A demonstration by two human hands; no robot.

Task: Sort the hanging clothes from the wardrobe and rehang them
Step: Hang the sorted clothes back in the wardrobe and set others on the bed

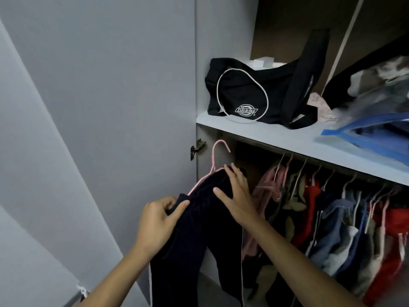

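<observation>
— Where is the dark garment [199, 229] now?

— On the pink hanger [212, 167], in front of the open wardrobe, left of the hanging clothes [332, 218]. My left hand [155, 224] pinches its left edge, fingers curled round the cloth. My right hand [236, 196] lies flat and open over the top, pressing it onto the hanger.

— How do you hang it well?

— I'd square the cloth first, then lift the hook toward the rail under the shelf [276, 138], into the gap at the left.
</observation>
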